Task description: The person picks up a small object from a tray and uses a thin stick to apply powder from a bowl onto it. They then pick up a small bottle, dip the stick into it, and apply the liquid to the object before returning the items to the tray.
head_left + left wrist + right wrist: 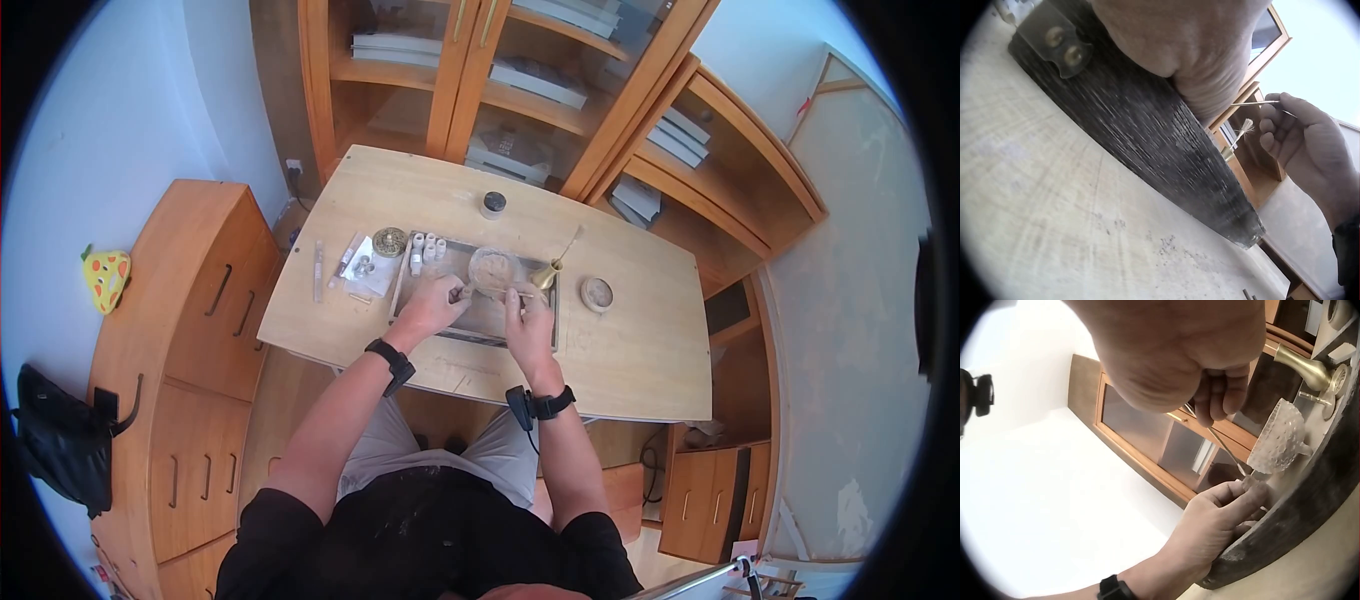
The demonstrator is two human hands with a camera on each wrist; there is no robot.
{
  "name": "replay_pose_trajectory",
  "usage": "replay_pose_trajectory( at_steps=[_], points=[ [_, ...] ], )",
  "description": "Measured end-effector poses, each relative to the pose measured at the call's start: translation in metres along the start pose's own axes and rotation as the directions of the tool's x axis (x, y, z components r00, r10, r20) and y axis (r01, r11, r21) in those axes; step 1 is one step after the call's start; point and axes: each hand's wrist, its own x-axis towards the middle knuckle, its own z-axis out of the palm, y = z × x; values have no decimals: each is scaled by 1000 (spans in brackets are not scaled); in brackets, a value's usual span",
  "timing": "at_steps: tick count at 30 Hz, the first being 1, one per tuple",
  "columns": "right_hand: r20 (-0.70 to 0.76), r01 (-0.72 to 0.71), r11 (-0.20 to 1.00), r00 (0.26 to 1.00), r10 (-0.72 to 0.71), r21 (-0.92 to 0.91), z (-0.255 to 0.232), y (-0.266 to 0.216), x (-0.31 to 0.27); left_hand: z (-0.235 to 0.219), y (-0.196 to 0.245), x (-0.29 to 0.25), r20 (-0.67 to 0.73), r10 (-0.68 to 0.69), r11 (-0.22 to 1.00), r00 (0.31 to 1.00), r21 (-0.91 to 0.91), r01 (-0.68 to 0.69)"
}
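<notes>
A dark tray lies on the wooden table, and both hands work over it. My left hand rests its heel on the tray's rim and pinches a small greyish piece between thumb and forefinger. My right hand grips a thin metal tool, whose tip meets that piece. Just behind the hands stands a cut-glass bowl holding pale brownish material. A brass vessel with a brush in it stands at the tray's right end.
Small white vials stand at the tray's back left. Left of the tray are a round brass tin, papers and thin tools. A dark-lidded jar and a round dish sit nearby. A glass-door cabinet stands behind, a drawer unit to the left.
</notes>
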Motion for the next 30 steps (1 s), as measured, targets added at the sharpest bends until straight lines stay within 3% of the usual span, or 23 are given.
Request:
replay_pose_trajectory(
  at_steps=[7,10,13,16,19,25,28,30],
  points=[
    [-192,-109,989,973,127,100,-1,17,9,0,2,0,1,-15,1000,1000,-10,15],
    [-152,-178,984,972,178,14,-4,23,13,2,0,1,-28,8,1000,1000,-9,-8],
    [-127,-228,972,964,234,60,8,59,15,4,-2,1,-53,16,1000,998,-7,-16],
    [-34,-404,793,883,469,455,14,65,14,3,-2,1,-41,16,1000,999,-14,-17],
    [4,-439,639,826,563,632,12,64,12,1,0,0,-15,-4,1000,1000,-23,4],
    [64,-418,473,798,599,776,0,61,10,3,-2,0,-9,-19,999,1000,-40,19],
    [72,-411,479,812,579,776,-2,57,8,3,-3,1,3,-28,999,1000,-39,28],
    [56,-409,554,837,544,725,0,54,5,2,-3,1,9,-19,1000,1000,-22,19]
  ],
)
